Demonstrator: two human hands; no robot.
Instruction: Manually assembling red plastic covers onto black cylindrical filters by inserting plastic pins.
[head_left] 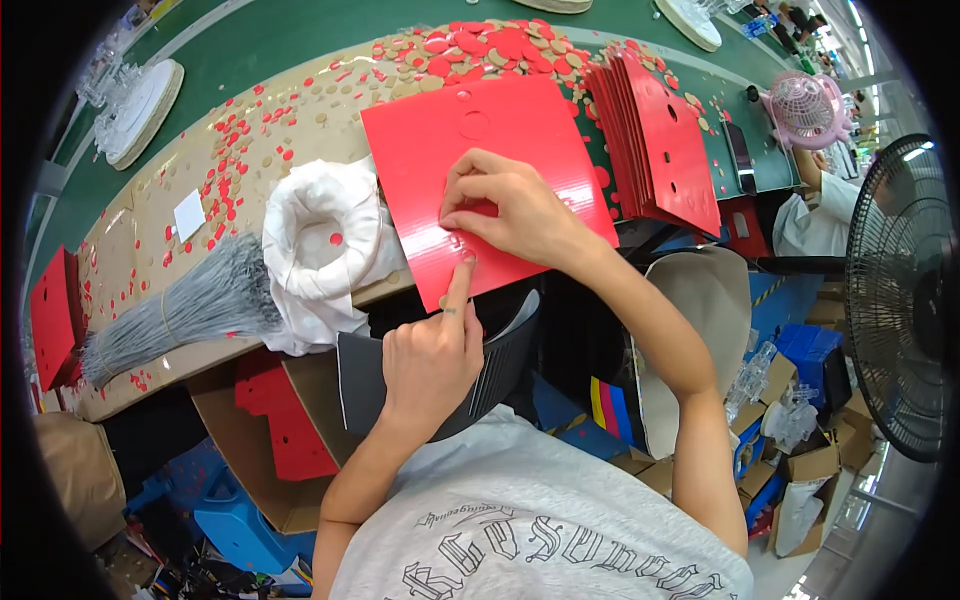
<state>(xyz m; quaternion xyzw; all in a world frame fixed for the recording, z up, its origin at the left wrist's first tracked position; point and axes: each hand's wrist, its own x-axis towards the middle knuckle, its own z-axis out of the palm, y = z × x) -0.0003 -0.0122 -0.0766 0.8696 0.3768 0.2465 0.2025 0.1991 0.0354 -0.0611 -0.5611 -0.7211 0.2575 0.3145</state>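
A glossy red cardboard sheet (540,120) lies flat at the table's near edge in front of me, with a round cut outline near its far side. My left hand (430,360) reaches up from below. Its index finger is stretched out and touches the sheet near a small cut; the other fingers are curled and hold nothing visible. My right hand (515,210) comes in over the sheet from the right. Thumb and forefinger are closed together at the sheet's surface, left of its middle. Whatever lies between those fingertips is hidden.
Red and brown cut-out discs (500,45) are heaped behind the sheet. To the right stands a stack of red cardboard sheets (670,140); to the left, a white cloth-lined container (325,220) and a bundle of grey ties (190,310). A black fan (905,300) stands far right.
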